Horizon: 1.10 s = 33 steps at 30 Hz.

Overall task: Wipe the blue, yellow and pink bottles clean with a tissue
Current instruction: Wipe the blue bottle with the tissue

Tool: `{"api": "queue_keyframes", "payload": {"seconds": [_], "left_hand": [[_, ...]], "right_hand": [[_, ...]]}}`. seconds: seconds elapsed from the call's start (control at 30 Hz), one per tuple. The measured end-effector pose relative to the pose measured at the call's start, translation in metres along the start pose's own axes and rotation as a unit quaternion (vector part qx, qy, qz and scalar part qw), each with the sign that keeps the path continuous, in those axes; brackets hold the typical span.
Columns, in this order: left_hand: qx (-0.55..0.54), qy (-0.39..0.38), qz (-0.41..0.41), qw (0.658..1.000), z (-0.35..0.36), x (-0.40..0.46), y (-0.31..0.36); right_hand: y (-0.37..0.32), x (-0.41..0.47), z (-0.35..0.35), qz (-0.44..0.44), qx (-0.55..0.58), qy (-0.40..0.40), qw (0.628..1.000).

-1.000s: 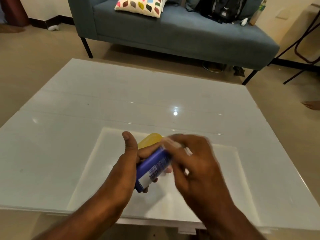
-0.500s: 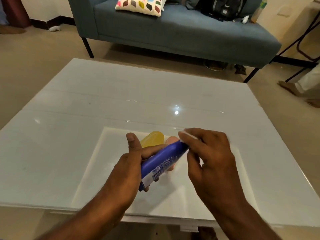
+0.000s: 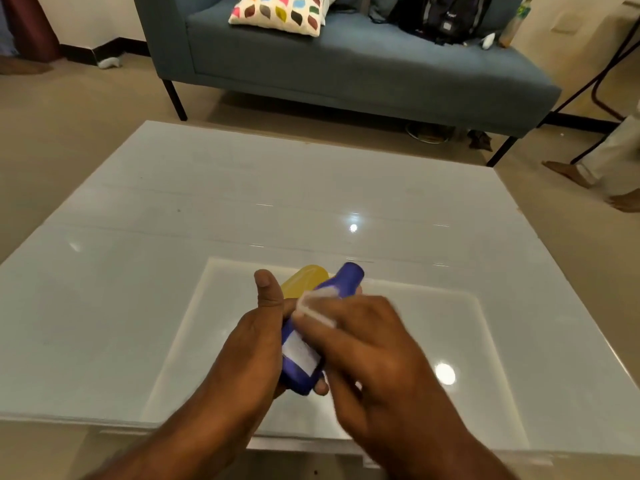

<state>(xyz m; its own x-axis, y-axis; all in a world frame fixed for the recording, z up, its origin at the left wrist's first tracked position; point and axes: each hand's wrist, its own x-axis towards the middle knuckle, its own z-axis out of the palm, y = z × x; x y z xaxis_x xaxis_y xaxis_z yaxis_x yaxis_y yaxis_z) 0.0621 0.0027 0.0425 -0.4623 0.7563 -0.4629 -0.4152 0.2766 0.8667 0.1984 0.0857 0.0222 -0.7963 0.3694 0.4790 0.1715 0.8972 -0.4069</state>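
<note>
since 0.5 s ago the right hand [image 3: 374,344] has slid down from the cap end onto the middle of the blue bottle [image 3: 311,337], blurred with motion. its grip is curled round a white tissue [image 3: 317,304] pressed on the bottle. the left hand [image 3: 252,341] grips the bottle's lower end, thumb up, tilted above the desk [image 3: 173,237]. the yellow bottle [image 3: 304,280] lies behind it on the desk. beyond stands a blue sofa [image 3: 346,71] with a patterned cushion [image 3: 280,12].
</note>
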Motion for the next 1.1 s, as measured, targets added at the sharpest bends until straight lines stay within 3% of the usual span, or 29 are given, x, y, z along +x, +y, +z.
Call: {"api": "queue_keyframes", "payload": {"seconds": [0.1, 0.2, 0.27, 0.43, 0.5, 0.67, 0.9, 1.1], "left_hand": [[-0.052, 0.008, -0.017, 0.998, -0.001, -0.002, 0.003], [-0.095, -0.046, -0.053, 0.993, -0.002, -0.007, 0.011], [-0.092, -0.061, -0.057, 0.992, -0.003, -0.009, 0.01], [-0.09, 0.012, -0.081, 0.993, -0.007, -0.003, 0.008], [-0.079, -0.004, -0.101, 0.992, -0.008, -0.001, 0.009], [-0.124, -0.079, -0.152, 0.977, -0.005, -0.008, 0.011], [-0.065, 0.01, -0.116, 0.991, 0.0, 0.004, 0.007], [-0.078, -0.068, -0.109, 0.989, 0.001, -0.006, 0.008]], "right_hand": [[0.002, 0.0, -0.001, -0.057, 0.004, -0.014, 0.998], [0.028, 0.008, -0.015, 0.071, -0.001, 0.083, 0.994], [0.03, 0.008, -0.018, 0.094, 0.015, 0.111, 0.989], [-0.007, -0.002, -0.007, -0.037, 0.113, 0.05, 0.992], [-0.002, 0.001, -0.008, -0.044, 0.116, 0.052, 0.991], [0.021, 0.006, -0.012, 0.111, 0.104, 0.14, 0.978], [0.01, -0.003, 0.009, 0.021, 0.103, 0.049, 0.993], [0.007, 0.004, 0.006, 0.099, 0.176, 0.046, 0.978]]}}
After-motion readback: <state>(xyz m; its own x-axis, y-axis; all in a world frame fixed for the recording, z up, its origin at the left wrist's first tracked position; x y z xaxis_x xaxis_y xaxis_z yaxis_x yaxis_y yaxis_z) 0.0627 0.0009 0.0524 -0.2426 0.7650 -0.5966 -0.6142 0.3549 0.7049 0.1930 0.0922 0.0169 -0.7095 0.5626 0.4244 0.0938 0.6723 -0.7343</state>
